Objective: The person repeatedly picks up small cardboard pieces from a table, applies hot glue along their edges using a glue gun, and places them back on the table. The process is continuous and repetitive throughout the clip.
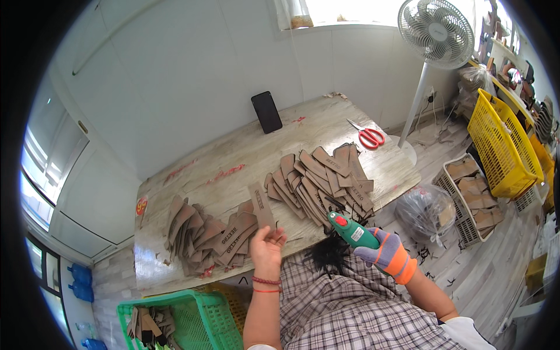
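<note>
My bare left hand (267,251) has its fingers curled at the lower end of a flat grey-brown cut piece (261,205) with dark print. In my gloved right hand (389,255) is a green cordless hand tool (354,232) with a red switch; its front end points at the table edge, and the tip's detail is too small to make out. One heap of similar pieces (195,233) lies left of my left hand. A larger overlapping heap (318,181) spreads beyond the tool. Black thin scraps (329,254) gather on my checked apron (344,303).
On the worn table (198,169) are a dark phone (267,112) and red-handled scissors (371,139). A green basket (213,321) stands below left. To the right are a stuffed plastic bag (426,213), a white crate (462,213), a yellow basket (503,146) and a fan (436,34).
</note>
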The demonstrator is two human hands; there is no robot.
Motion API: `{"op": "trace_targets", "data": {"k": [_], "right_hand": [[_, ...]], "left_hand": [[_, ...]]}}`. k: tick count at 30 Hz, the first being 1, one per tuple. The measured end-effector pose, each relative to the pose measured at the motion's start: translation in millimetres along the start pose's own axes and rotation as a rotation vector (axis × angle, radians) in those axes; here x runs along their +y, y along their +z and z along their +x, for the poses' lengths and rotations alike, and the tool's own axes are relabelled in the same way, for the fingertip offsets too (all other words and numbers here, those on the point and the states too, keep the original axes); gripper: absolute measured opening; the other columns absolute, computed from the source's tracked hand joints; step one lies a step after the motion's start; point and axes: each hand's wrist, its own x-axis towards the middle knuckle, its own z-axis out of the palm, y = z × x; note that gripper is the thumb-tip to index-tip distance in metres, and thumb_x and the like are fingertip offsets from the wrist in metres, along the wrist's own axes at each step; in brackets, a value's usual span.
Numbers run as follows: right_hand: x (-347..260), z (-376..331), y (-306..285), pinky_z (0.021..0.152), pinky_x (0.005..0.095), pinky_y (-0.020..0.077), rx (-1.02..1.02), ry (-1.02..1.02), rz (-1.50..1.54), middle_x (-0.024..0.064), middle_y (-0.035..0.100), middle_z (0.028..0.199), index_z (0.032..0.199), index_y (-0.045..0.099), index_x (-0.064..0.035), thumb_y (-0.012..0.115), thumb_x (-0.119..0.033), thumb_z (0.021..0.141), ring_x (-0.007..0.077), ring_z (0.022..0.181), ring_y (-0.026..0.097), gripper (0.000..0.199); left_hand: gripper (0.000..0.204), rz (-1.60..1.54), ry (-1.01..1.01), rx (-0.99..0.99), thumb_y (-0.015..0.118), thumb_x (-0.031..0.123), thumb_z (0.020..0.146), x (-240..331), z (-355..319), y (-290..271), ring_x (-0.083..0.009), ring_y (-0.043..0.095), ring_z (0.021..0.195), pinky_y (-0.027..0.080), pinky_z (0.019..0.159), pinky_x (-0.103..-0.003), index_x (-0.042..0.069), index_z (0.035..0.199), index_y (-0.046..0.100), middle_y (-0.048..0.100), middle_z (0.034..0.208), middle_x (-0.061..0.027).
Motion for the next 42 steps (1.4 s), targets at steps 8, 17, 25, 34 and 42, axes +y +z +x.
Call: {"op": "trace_targets", "data": {"k": [8,17,25,34,42], "right_hand": [[6,-2,10,0.056,0.0236,0.0488,0.008,0.075,-0.182,0.0026,0.066,0.072,0.11,0.063,-0.0025,0.082,-0.038,0.075,0.0075,0.058,0.058,0.053],[-10,-8,18,0.053,0.0209,0.0452,0.032,-0.033,-0.257,0.0009,0.064,0.073,0.113,0.062,0.0009,0.081,-0.025,0.077,0.0045,0.058,0.055,0.048],[3,-2,14,0.067,0.028,0.0531,0.028,-0.02,-0.254,0.0101,0.069,0.08,0.109,0.063,-0.0013,0.081,-0.041,0.074,0.0145,0.071,0.066,0.056],[-10,-3,11,0.051,0.0214,0.044,0.054,0.086,-0.084,0.0001,0.063,0.073,0.113,0.061,-0.0012,0.081,-0.028,0.078,0.0049,0.057,0.054,0.048],[14,-4,3,0.054,0.0208,0.0445,0.083,0.13,-0.079,0.0002,0.063,0.079,0.116,0.058,0.0009,0.08,-0.027,0.078,0.0043,0.061,0.055,0.052]], "left_hand": [[0.014,0.245,0.102,-0.324,0.063,0.004,0.089,-35,-47,47,-0.019,0.066,0.077,0.055,0.071,-0.033,0.001,0.102,0.061,0.068,0.092,-0.0092],[0.013,0.27,0.3,-0.276,0.063,0.0,0.088,-43,-46,57,-0.0172,0.065,0.081,0.054,0.074,-0.031,-0.001,0.101,0.061,0.068,0.094,-0.0088],[0.015,0.311,0.244,-0.304,0.062,-0.002,0.088,-51,-48,55,-0.0177,0.064,0.082,0.054,0.076,-0.032,-0.003,0.103,0.061,0.068,0.095,-0.0103],[0.01,0.139,0.344,-0.029,0.064,0.006,0.089,-13,-16,44,-0.0166,0.063,0.077,0.053,0.067,-0.03,-0.001,0.096,0.059,0.066,0.091,-0.0079],[0.022,1.157,0.626,0.121,0.073,0.022,0.08,-65,68,72,-0.0252,0.061,0.07,0.048,0.065,-0.039,0.004,0.079,0.061,0.064,0.076,-0.0099]]}}
